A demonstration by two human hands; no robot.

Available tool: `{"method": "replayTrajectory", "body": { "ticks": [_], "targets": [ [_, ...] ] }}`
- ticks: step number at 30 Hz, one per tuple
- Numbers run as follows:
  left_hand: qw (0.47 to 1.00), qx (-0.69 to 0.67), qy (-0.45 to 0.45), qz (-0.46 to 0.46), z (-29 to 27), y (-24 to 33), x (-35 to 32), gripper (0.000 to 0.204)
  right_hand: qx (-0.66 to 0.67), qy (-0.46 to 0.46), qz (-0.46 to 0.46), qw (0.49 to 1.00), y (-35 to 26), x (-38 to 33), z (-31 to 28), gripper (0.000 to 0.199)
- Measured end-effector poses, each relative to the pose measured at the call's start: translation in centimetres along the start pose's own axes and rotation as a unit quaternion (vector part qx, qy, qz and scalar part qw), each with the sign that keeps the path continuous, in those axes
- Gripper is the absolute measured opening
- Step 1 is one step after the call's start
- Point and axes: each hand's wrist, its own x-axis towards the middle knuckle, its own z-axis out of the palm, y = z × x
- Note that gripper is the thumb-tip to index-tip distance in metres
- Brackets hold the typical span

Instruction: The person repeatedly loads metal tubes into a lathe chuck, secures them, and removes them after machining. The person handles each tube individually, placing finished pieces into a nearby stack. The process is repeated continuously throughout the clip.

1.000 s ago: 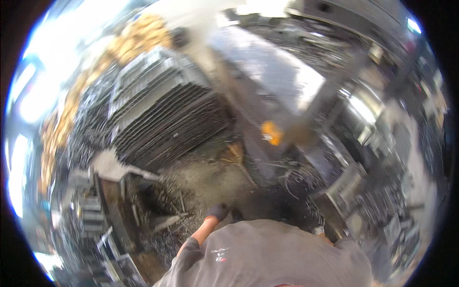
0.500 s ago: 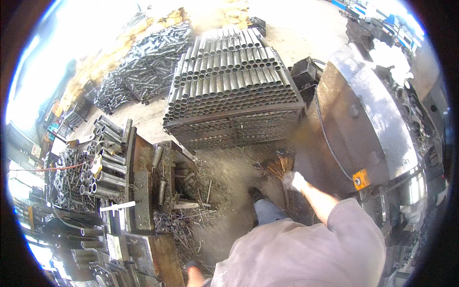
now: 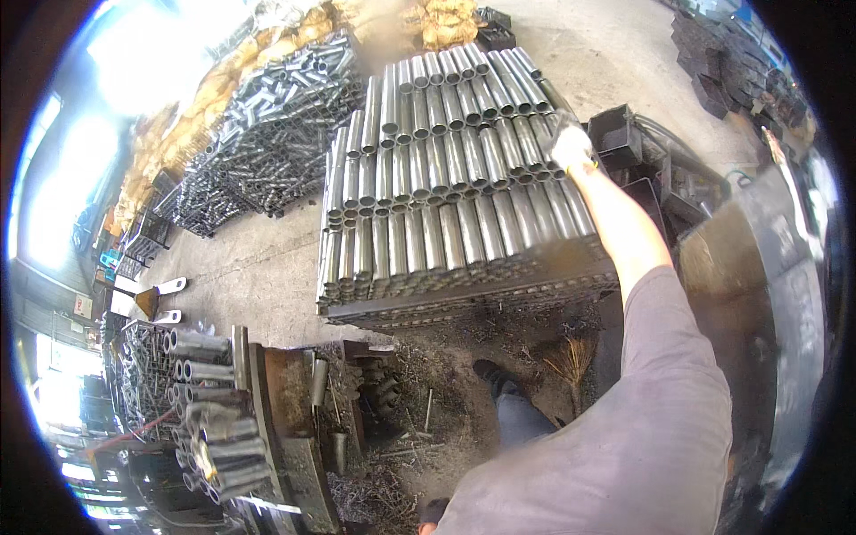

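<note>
My right hand (image 3: 571, 143), in a pale work glove, reaches out over the right end of a big stack of short grey metal tubes (image 3: 446, 187) laid in rows. Its fingers rest on a tube at the top right of the stack; whether they grip it is not clear. My grey sleeve (image 3: 660, 374) runs up from the lower right. My left hand is out of sight. My dark shoe (image 3: 495, 374) stands on littered ground below the stack.
A second heap of tubes (image 3: 267, 134) lies at the back left beside yellow sacks (image 3: 446, 18). A rack with thicker pipes (image 3: 192, 392) stands at the lower left. A rusty machine body (image 3: 767, 267) is on the right. A broom (image 3: 571, 361) lies near my foot.
My view has swung up from the ground toward the tube stack. My right hand has moved from near the broom up to the stack's top right edge.
</note>
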Motion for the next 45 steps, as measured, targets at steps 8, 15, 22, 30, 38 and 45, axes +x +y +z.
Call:
{"method": "replayTrajectory", "body": {
  "ticks": [8,15,22,30,38,45],
  "targets": [
    [0.947,-0.291,0.122,-0.059,-14.1,15.3,-1.9,0.052,-0.072,-0.068,-0.146,0.984,1.5,15.4,9.5,0.026],
    [0.979,-0.164,0.074,-0.1,-13.7,16.5,-4.5,0.056,-0.08,-0.052,-0.132,0.987,5.3,24.7,18.8,0.043],
    [0.937,-0.229,0.156,-0.213,-9.0,7.8,-9.3,0.058,0.114,0.03,-0.135,0.984,1.2,17.8,15.4,0.04],
    [0.82,-0.238,0.166,-0.493,10.1,-12.0,-22.0,0.058,0.569,-0.008,-0.081,0.818,-5.9,-11.6,-1.7,0.039],
    [0.024,-0.553,0.638,-0.535,25.4,-36.3,-40.5,0.062,0.685,-0.525,-0.044,0.503,-21.3,-54.7,-18.1,0.039],
    [0.05,-0.465,0.695,-0.547,30.2,-45.8,-55.7,0.057,0.474,-0.74,-0.312,0.362,-25.2,-80.0,-32.3,0.055]
  ]
}}
